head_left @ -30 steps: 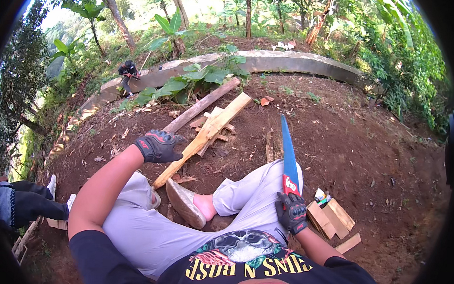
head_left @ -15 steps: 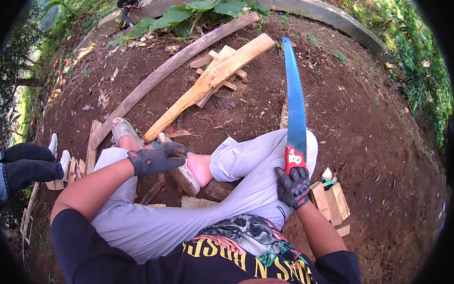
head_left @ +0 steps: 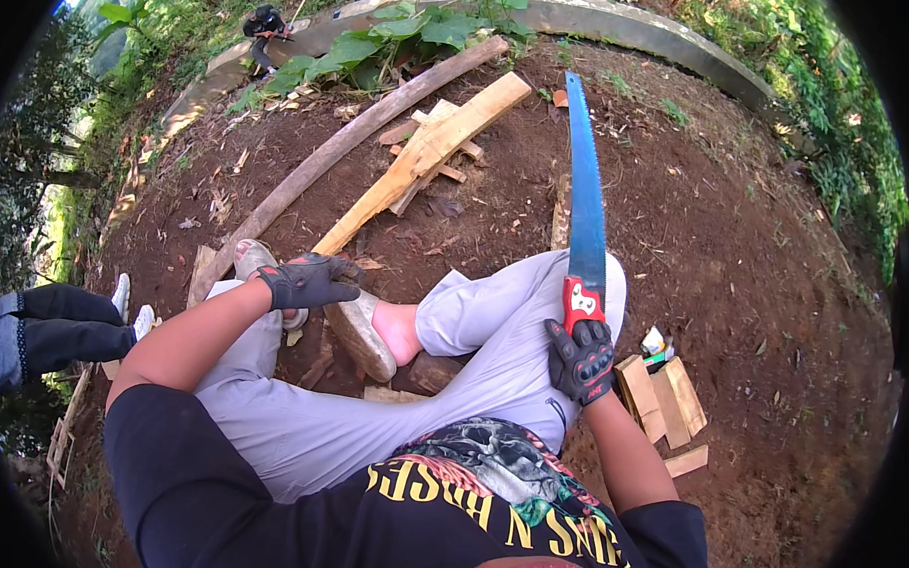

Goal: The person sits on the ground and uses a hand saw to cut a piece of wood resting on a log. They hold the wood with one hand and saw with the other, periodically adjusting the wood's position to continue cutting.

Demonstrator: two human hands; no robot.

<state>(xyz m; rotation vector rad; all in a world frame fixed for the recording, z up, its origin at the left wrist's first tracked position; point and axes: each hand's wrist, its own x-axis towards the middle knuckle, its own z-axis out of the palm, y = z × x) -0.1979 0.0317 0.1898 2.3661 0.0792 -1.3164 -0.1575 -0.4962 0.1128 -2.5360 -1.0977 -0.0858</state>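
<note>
I sit on bare earth with my legs crossed. My right hand, in a black glove, is shut on the red handle of a hand saw; its blue blade points away from me, up over my right knee. My left hand, also gloved, hovers with fingers apart just above the near end of a long pale wooden plank and my sandalled foot. The plank runs diagonally away to the upper right, across a few short offcuts.
A long thin log lies left of the plank. Small cut wood blocks sit by my right hip. Another person's legs and shoes come in at the left edge. A curved concrete kerb and leafy plants border the plot.
The camera has tipped downward. My left hand came back from the plank's middle to its near end by my foot. The saw stays upright in my right hand.
</note>
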